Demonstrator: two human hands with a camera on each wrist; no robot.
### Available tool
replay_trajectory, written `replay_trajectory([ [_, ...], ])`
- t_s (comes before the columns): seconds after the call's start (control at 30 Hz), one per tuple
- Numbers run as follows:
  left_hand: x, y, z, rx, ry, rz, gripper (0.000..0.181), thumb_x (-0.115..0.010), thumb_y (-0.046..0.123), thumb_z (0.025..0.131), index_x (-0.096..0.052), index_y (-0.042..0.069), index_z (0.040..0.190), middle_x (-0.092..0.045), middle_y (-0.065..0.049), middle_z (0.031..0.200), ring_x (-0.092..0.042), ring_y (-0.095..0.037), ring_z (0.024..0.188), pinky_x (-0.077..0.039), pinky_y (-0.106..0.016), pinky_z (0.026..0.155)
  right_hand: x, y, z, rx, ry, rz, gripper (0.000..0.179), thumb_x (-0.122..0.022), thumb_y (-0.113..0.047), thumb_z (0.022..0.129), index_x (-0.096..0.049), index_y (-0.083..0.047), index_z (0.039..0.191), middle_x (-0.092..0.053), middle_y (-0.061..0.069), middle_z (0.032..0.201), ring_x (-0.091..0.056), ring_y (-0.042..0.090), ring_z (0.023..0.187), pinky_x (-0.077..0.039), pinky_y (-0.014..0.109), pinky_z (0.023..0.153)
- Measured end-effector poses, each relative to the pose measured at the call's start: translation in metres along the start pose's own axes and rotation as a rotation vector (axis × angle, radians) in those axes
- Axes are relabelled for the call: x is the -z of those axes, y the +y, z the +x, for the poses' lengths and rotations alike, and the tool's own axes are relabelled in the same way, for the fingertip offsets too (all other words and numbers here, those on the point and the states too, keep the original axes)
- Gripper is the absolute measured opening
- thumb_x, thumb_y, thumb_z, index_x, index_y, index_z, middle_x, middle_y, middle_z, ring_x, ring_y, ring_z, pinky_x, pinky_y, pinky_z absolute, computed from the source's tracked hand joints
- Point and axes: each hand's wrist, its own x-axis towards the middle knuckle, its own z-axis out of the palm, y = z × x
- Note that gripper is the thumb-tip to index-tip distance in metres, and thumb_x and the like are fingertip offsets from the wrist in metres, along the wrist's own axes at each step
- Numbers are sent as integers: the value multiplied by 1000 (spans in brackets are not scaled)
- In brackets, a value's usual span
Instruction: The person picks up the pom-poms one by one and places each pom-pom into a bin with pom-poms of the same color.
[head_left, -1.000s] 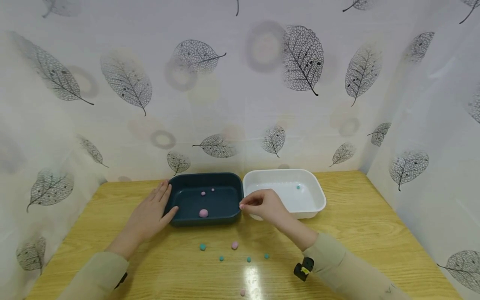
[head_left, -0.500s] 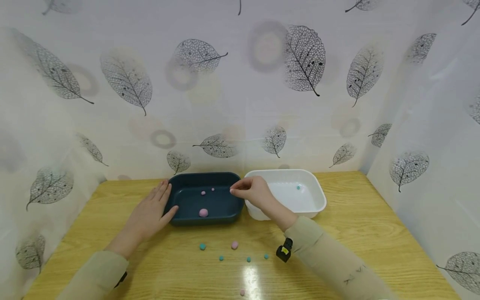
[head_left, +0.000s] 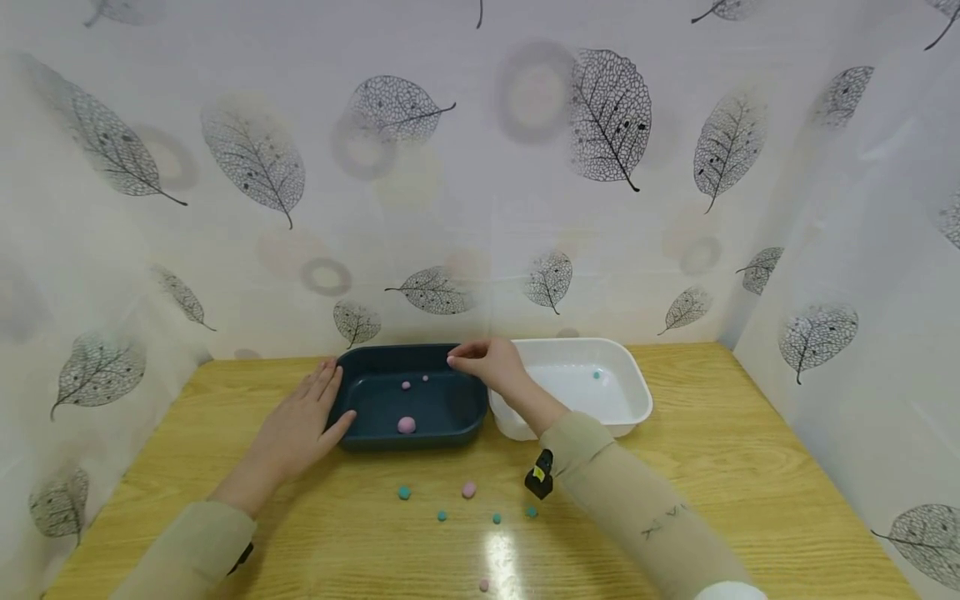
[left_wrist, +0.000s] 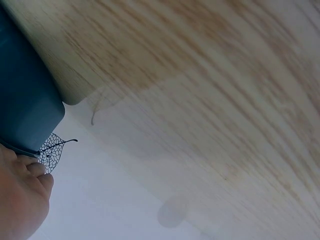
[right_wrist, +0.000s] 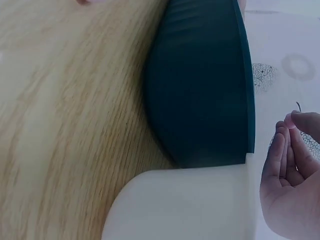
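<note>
A small pink ball [right_wrist: 289,121] is pinched between the thumb and fingertips of my right hand [head_left: 491,365], above the right back part of the dark blue tray [head_left: 375,439]. My left hand [head_left: 300,421] rests against that tray's left end, fingers straight along the rim and thumb over the front corner. Inside the dark tray lie a larger pink ball [head_left: 407,425] and two tiny pink ones. To its right stands a white tray [head_left: 641,400] with one small teal ball [head_left: 596,375] in it.
In front of the trays, several loose balls lie on the wooden table [head_left: 337,542]: teal ones, such as a larger teal ball [head_left: 404,493], a pink ball [head_left: 468,490] and another pink ball [head_left: 483,585] near the front. A leaf-patterned curtain [head_left: 450,208] encloses the back and sides.
The right hand has moved left and slightly back with its pink ball, from between the two trays to over the dark tray. My left hand has stayed in place.
</note>
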Motion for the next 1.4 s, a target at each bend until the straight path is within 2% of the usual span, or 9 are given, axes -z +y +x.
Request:
replay_trajectory([
  [0.33,2,1,-2,-3,11,0,78,-55,41,109,-32,-12,161,-23,-30,173,-26,-48,160,-28,-61,130,-8,2,11,-23,39,51,20,-81,-16,94,-83,-2,108,-81,15,114,-73,25,104,-59,27,86],
  [0.67,1,1,-2,-2,3,-9,80,-54,43,109,-30,-12,161,-22,-31,173,-24,-48,161,-27,-62,130,-9,4,11,-10,30,66,23,-79,-12,96,-81,0,115,-79,16,121,-73,31,115,-61,36,98],
  [0.97,3,2,-2,0,-5,-19,79,-53,44,110,-29,-10,163,-20,-29,174,-22,-47,162,-26,-62,131,-7,5,11,0,43,85,21,-78,-10,95,-81,-1,114,-79,16,122,-72,31,114,-60,34,97],
  [1.13,1,0,0,1,-8,-30,80,-53,44,110,-28,-11,163,-19,-30,174,-21,-48,162,-26,-63,130,-6,7,10,9,46,101,21,-78,-11,96,-81,0,113,-79,16,121,-72,30,113,-60,31,93],
  [1.4,1,2,0,-8,5,-19,79,-54,43,109,-31,-12,161,-22,-31,173,-24,-49,161,-27,-63,130,3,4,-3,36,-3,116,23,-76,-11,98,-80,1,116,-77,17,125,-72,30,114,-61,31,94],
])
